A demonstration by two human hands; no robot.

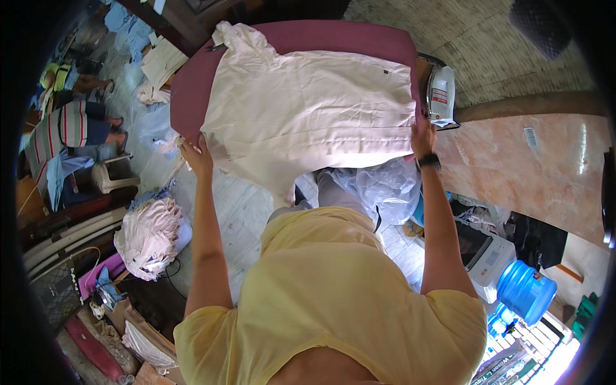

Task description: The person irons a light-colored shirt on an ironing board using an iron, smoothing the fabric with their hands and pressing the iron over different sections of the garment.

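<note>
A cream shirt (314, 102) lies spread over a maroon padded ironing board (346, 35). One sleeve points to the far left, and the near part hangs over the board's front edge. Light creases run across the cloth. My left hand (196, 154) pinches the shirt's edge at the left end of the board. At the right end, my right hand (423, 138), with a dark watch on the wrist, grips the hem corner. Its fingertips are partly hidden by the cloth and the board's edge.
A white object with a red label (441, 96) rests on a wire holder at the board's right end. Clear plastic bags (388, 189) lie below the board. Left stands a bundle of pale clothes (151, 237); further off, a person in a striped top (74, 125). Right is a blue water jug (526, 292).
</note>
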